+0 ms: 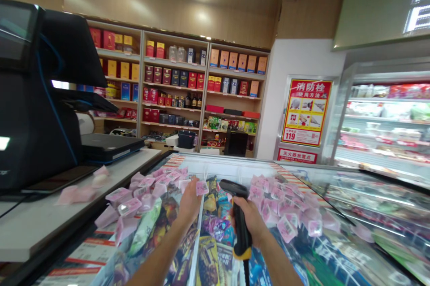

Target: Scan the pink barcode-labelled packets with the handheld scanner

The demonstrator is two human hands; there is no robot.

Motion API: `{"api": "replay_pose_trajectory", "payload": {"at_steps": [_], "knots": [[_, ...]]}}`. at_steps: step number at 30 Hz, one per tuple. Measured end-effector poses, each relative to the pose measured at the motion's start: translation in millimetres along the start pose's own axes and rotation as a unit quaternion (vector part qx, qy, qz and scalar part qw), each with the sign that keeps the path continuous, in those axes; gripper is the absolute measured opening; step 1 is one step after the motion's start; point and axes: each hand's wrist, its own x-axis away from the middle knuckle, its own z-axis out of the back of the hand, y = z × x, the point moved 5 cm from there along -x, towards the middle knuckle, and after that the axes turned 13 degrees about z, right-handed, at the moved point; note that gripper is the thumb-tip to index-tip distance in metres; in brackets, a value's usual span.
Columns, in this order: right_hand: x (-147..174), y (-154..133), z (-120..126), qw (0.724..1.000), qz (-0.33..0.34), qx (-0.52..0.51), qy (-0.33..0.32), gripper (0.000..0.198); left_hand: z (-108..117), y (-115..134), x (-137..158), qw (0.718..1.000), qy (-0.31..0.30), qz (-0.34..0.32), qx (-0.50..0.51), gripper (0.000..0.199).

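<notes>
My right hand (251, 221) is wrapped around the handle of a black and yellow barcode scanner (240, 218). The scanner's head points left, towards my left hand (190, 201). Between the closed fingers of that left hand is a small pink packet (202, 188) with a printed label; its exact kind is unclear. To the left lies a heap of similar pink packets (141, 198) with barcode labels, and a second heap (285, 207) spreads out to the right. Both heaps rest on the glass top of a freezer chest (215, 160), above colourful bagged goods (211, 250).
A black checkout terminal (40, 97) stands on a white counter (33, 232) at left, with several pink pieces (79, 194) nearby. Shelves of boxed goods (174, 77) line the back wall. A lit refrigerated display (386, 129) and a red fire-hydrant sign (305, 113) are on the right.
</notes>
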Motion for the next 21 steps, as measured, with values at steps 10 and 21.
{"api": "replay_pose_trajectory", "payload": {"at_steps": [10, 21], "knots": [[-14.8, -15.9, 65.8, 0.993, 0.029, -0.027, 0.109, 0.024, -60.0, 40.9, 22.1, 0.996, -0.075, 0.049, -0.027, 0.031], [-18.0, -14.4, 73.7, 0.992, 0.039, -0.021, 0.12, 0.025, -102.8, 65.2, 18.1, 0.984, -0.154, 0.066, -0.053, 0.063]]}}
